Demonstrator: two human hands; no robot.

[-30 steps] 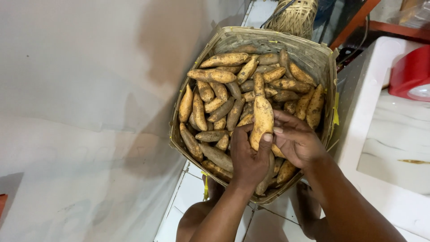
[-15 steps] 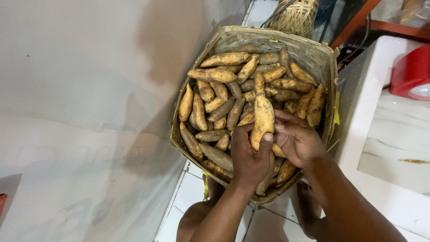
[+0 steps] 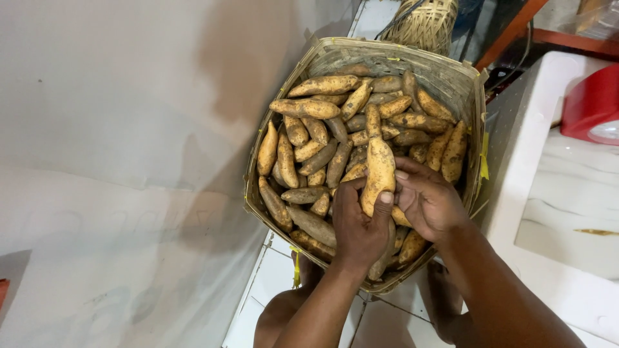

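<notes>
A woven bamboo basket [image 3: 445,71] is heaped with several brown, soil-dusted sweet potatoes [image 3: 316,106]. Over its near side, both hands hold one large sweet potato [image 3: 379,169] upright. My left hand [image 3: 356,225] grips its lower left side with the thumb across the front. My right hand [image 3: 429,200] wraps it from the right, fingers touching its side. My forearms come up from the bottom edge, and my knees show under the basket.
A pale wall [image 3: 116,129] fills the left. A white counter [image 3: 554,193] stands at the right with a red-and-white container [image 3: 593,103] on it. A smaller woven basket [image 3: 422,22] sits behind the big one. White floor tiles [image 3: 271,283] lie below.
The held sweet potato has shifted slightly within the hands, and my left thumb now lies higher across it. The basket has not moved.
</notes>
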